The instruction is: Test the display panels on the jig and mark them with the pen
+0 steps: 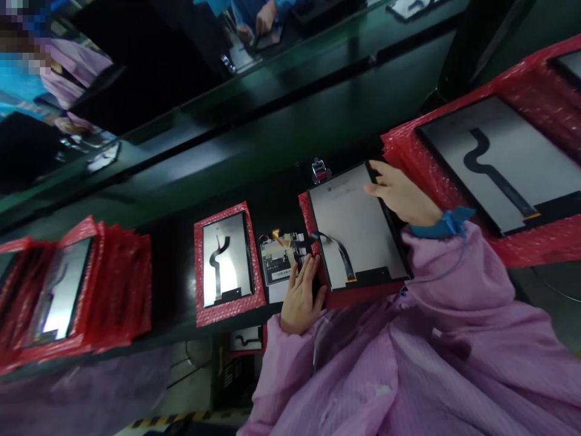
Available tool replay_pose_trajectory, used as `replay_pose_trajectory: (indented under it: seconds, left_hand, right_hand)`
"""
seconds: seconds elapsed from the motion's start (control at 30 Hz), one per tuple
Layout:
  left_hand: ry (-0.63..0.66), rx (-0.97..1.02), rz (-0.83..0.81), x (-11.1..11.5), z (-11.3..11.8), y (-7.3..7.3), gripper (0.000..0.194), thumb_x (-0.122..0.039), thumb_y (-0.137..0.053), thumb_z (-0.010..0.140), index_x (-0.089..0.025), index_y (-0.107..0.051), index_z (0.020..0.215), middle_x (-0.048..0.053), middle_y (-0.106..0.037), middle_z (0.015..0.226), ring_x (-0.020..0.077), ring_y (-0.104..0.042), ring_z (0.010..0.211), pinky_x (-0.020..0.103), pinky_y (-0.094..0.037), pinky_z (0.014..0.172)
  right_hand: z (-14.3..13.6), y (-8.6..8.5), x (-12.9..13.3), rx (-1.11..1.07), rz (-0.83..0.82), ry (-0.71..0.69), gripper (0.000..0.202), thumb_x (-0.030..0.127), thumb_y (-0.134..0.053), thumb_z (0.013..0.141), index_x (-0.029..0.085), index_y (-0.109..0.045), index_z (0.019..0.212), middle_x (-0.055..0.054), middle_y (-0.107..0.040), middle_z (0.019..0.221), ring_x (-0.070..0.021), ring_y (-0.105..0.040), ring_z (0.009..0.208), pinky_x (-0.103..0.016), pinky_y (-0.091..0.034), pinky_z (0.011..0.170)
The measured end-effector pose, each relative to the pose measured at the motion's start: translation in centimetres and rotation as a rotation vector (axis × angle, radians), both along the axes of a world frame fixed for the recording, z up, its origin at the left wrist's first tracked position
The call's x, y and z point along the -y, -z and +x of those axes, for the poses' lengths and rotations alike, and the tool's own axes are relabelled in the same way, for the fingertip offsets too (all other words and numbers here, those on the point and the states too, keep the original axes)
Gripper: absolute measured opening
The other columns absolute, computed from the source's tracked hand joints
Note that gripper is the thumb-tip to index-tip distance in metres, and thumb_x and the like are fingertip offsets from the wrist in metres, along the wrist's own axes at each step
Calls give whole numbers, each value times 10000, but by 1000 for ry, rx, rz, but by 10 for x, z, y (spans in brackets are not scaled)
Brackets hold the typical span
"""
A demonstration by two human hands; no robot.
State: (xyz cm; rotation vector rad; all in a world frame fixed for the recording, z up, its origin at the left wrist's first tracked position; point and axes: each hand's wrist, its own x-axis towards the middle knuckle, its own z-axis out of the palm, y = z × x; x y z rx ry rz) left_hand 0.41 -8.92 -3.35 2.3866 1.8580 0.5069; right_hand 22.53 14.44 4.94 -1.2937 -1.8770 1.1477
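Note:
In front of me lies a tablet-sized display panel, its silvery back up and a black ribbon cable curving off it to the left. My right hand, with a blue wrist strap, grips the panel's upper right edge, thumb on the back. The cable reaches a small circuit board assembly with orange flex and a label. My left hand rests with fingers stretched out over the board's lower right side, by the panel's left edge. Red bubble wrap shows under the panel.
Another panel lies on red wrap left of the board. Wrapped panels are stacked at far left and right. A small metal-and-red device stands behind. Across the bench, a co-worker's hands handle a part.

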Motion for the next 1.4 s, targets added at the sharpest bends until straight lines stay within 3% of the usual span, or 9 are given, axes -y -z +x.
replay_pose_trajectory:
  seconds: [0.13,0.3,0.4,0.47,0.53,0.63,0.77,0.93,1.4]
  left_hand:
    - [-3,-2,-15,1,0,2,717,-236,-386,1031,-167,8,1627,163,-499,1537,261,-356,1505,516,-304,1231]
    - [-19,25,-24,1,2,-4,679,-239,-430,1020,-181,-111,1617,150,-513,1529,280,-384,1492,528,-335,1211]
    - [-12,79,135,-8,0,-20,522,-198,-507,989,-194,-395,1499,116,-682,1307,250,-578,1307,453,-440,1127]
    - [-43,111,318,-21,-4,-33,360,-144,-549,957,-198,-572,1312,92,-733,1120,223,-650,1112,394,-500,1019]
    - [-137,105,477,-39,-11,-42,261,-118,-548,945,-188,-644,1178,99,-725,1068,221,-644,1041,389,-503,973]
    - [-271,57,527,-67,-23,-43,261,-171,-506,974,-164,-661,1183,137,-694,1184,253,-603,1154,439,-463,1031]
    - [-207,65,369,-85,-34,-28,221,-224,-481,994,-189,-698,1020,92,-723,1140,251,-590,1196,480,-362,1123]
    - [-147,130,298,-83,-31,-20,184,-221,-513,966,-216,-649,841,25,-735,887,212,-627,958,460,-347,1090]
    - [-131,90,324,-83,-29,-20,190,-155,-510,933,-218,-595,775,8,-693,777,201,-602,850,424,-362,981]
  right_hand:
    - [-10,19,-1,-49,-206,-38,478,122,-477,883,180,-503,1356,-103,-696,1098,-229,-677,935,-399,-578,866]
    - [-15,3,18,538,330,111,377,188,-521,911,54,-593,1256,-264,-580,1256,-421,-511,1216,-586,-476,965]
    - [-36,-3,35,472,490,-198,349,317,-531,978,80,-642,1209,-218,-590,1243,-387,-485,1212,-545,-460,990]
    - [-56,4,42,330,451,-457,304,354,-550,994,117,-686,1127,-159,-631,1181,-320,-512,1171,-486,-441,1030]
    - [-74,15,45,220,366,-585,244,328,-583,989,122,-708,1025,-131,-657,1135,-273,-544,1123,-457,-416,1053]
    - [-87,29,46,138,280,-627,138,215,-625,954,107,-702,916,-120,-678,1078,-230,-592,1043,-429,-412,1039]
    - [-86,37,47,105,283,-631,81,121,-619,907,122,-683,858,-101,-681,1060,-209,-601,1035,-400,-411,1022]
    - [-86,46,52,90,328,-609,145,87,-557,882,146,-670,813,-86,-678,1029,-208,-562,1000,-393,-402,1003]
    - [-86,53,54,78,321,-633,121,174,-555,940,172,-662,885,-76,-662,1090,-232,-482,1044,-401,-375,963]
